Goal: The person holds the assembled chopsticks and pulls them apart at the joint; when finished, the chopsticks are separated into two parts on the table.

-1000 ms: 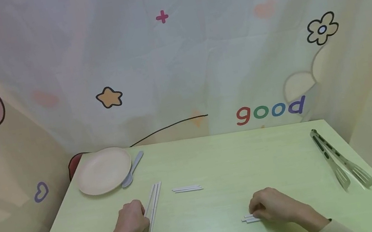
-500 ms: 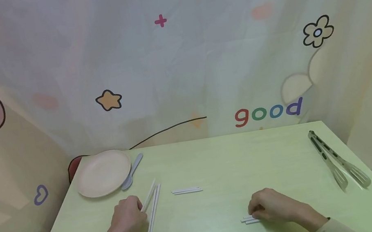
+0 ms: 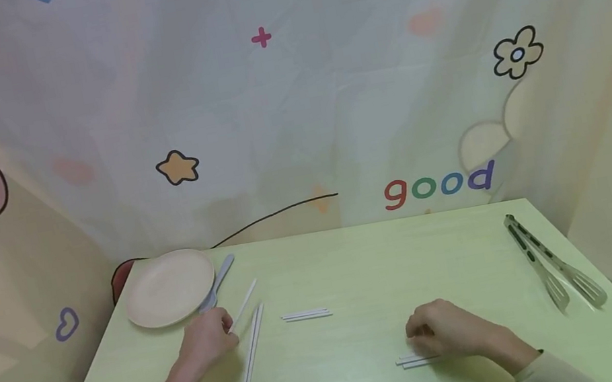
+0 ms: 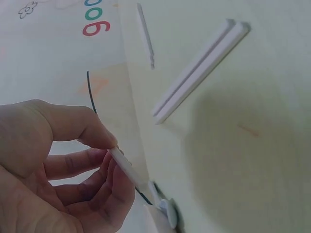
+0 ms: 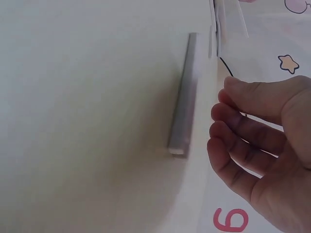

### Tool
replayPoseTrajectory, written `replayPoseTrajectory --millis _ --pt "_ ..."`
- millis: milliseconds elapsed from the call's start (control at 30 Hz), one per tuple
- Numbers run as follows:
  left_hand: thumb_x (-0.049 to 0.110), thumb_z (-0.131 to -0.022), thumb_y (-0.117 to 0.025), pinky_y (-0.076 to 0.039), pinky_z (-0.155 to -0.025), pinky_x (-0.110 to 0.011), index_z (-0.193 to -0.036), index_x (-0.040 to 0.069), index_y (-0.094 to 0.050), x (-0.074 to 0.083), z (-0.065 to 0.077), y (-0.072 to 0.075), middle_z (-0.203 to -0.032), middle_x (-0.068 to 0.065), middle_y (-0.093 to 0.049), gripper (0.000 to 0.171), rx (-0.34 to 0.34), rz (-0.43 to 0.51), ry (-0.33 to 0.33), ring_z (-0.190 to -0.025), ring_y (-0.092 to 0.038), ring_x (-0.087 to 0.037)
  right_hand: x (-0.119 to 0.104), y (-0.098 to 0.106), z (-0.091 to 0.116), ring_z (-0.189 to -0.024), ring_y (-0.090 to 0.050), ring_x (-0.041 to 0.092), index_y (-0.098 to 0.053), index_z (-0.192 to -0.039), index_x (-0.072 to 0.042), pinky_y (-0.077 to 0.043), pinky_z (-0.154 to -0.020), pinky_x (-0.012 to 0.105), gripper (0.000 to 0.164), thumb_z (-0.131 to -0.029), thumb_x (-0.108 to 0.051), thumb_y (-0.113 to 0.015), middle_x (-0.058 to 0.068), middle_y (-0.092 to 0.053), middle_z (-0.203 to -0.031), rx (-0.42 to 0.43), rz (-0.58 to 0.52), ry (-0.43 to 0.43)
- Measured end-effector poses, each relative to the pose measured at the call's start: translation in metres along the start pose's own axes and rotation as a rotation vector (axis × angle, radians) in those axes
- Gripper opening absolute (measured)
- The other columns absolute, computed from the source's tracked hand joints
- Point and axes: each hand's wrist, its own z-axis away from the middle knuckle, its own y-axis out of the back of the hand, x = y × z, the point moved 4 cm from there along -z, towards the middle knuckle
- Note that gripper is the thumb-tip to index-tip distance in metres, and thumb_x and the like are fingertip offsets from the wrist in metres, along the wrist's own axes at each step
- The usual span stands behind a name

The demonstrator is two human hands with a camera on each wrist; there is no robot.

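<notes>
My left hand pinches a slim white stick between thumb and fingers. In the left wrist view the held stick juts out past the fingertips, tilted. Beside that hand, two more long white sticks lie close together on the table. A small row of shorter white sticks rests near the middle. My right hand hovers over another group of short white sticks, partly hiding them. Its fingers are loosely bent and hold nothing in the right wrist view, beside a white stick.
A pale round plate stands at the back left corner, with a grey-blue spoon against its right side. Tongs with slotted ends lie along the right edge. A printed curtain rises behind the table.
My left hand has lifted one long stick from the left group and moved it slightly up toward the plate. The right hand has risen a little from its sticks.
</notes>
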Motion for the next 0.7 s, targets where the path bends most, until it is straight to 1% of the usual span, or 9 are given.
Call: replayPoseTrajectory --millis 167,333,533,700 --pt "0.001 -0.071 -0.066 -0.043 -0.056 -0.031 -0.080 0.003 -0.066 0.007 -0.008 0.010 -0.072 -0.005 -0.062 0.009 0.032 -0.001 -0.042 -0.063 -0.053 -0.018 -0.002 0.019 -0.008 -0.074 -0.054 -0.001 -0.073 -0.095 -0.009 -0.049 -0.065 0.021 0.009 -0.086 -0.012 -0.072 -0.009 -0.068 -0.086 0.053 0.040 -0.029" --pt "0.002 -0.073 -0.063 -0.042 -0.058 -0.032 -0.080 0.004 -0.067 0.016 -0.015 0.019 -0.071 -0.002 -0.062 0.008 0.044 -0.005 -0.068 -0.063 -0.053 -0.017 -0.007 0.036 -0.015 -0.075 -0.055 0.000 -0.072 -0.098 -0.010 -0.050 -0.066 0.022 0.014 -0.085 -0.015 -0.074 -0.009 -0.068 -0.088 0.104 0.074 -0.037" --pt "0.002 -0.075 -0.062 -0.042 -0.058 -0.031 -0.083 0.003 -0.069 0.028 -0.024 0.024 -0.071 -0.001 -0.063 0.011 0.052 0.014 -0.091 -0.063 -0.053 -0.016 -0.013 0.054 -0.021 -0.077 -0.059 0.006 -0.072 -0.101 -0.011 -0.053 -0.069 0.027 0.015 -0.087 -0.016 -0.073 -0.004 -0.070 -0.092 0.149 0.113 -0.037" --pt "0.002 -0.076 -0.062 -0.042 -0.054 -0.029 -0.086 0.004 -0.071 0.038 -0.029 0.026 -0.072 0.000 -0.064 0.014 0.039 0.045 -0.113 -0.061 -0.053 -0.015 -0.017 0.066 -0.026 -0.080 -0.062 0.009 -0.071 -0.103 -0.011 -0.052 -0.069 0.026 0.018 -0.086 -0.017 -0.073 -0.004 -0.070 -0.094 0.181 0.147 -0.042"
